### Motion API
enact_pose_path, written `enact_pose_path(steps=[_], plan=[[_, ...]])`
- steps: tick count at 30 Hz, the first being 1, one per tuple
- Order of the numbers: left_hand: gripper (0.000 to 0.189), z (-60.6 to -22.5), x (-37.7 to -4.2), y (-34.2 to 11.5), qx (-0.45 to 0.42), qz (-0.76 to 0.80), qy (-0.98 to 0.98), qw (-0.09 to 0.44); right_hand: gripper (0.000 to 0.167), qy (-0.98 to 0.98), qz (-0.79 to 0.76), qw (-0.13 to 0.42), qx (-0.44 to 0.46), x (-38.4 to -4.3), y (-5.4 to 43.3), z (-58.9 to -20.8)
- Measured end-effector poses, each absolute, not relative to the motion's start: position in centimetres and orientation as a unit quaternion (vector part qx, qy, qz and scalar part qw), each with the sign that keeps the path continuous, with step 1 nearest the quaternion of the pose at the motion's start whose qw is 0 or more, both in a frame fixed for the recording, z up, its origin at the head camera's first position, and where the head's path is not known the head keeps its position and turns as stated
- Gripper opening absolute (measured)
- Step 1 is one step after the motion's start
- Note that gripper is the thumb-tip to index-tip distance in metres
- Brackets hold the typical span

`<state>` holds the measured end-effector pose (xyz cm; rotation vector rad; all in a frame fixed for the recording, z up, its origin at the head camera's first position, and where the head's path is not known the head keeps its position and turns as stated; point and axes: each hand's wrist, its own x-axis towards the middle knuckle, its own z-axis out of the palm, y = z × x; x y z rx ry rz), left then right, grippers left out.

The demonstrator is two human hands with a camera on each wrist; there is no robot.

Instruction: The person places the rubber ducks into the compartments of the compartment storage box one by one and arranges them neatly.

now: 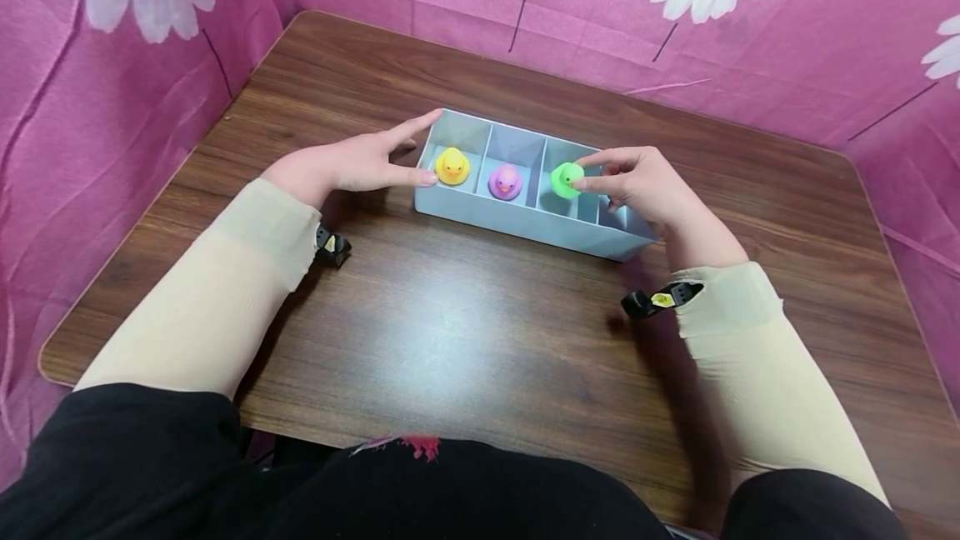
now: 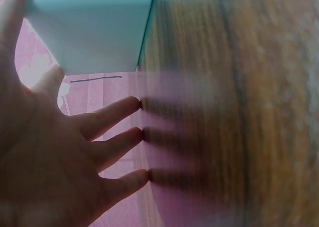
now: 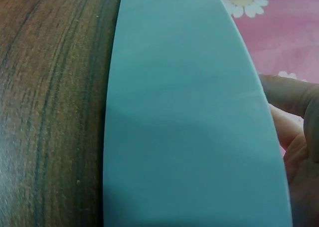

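Observation:
A long pale blue divided box [image 1: 517, 219] lies on the table. In the head view my left hand [image 1: 360, 163] spans its left end, thumb at the front corner and index finger at the back corner. The left wrist view shows the other fingers [image 2: 117, 142] of that hand spread and straight, tips at the tabletop. My right hand [image 1: 645, 182] pinches a green rubber duck [image 1: 566, 180] between thumb and index finger, over the third compartment. A yellow rubber duck [image 1: 452, 166] sits in the leftmost compartment, a purple rubber duck [image 1: 506, 182] in the second. In the right wrist view the box wall [image 3: 194, 112] hides the duck.
Under the box is a brown wood-grain table [image 1: 450, 340] with rounded corners. Pink cloth [image 1: 600, 32] printed with white daisies hangs behind and beside it. Small black wrist cameras [image 1: 332, 247] sit at both sleeves. The rightmost compartment [image 1: 613, 213] is partly covered by the right hand.

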<state>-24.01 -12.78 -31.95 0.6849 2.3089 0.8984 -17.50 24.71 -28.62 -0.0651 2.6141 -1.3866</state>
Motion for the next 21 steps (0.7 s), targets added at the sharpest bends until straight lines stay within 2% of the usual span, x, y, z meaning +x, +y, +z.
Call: enact_pose_path(steps=[21], plan=[[0.094, -31.94, -23.94, -12.71, 0.254, 0.334, 0.864, 0.278, 0.035, 0.911, -0.398, 0.107, -0.02, -17.9, 24.07, -29.09]])
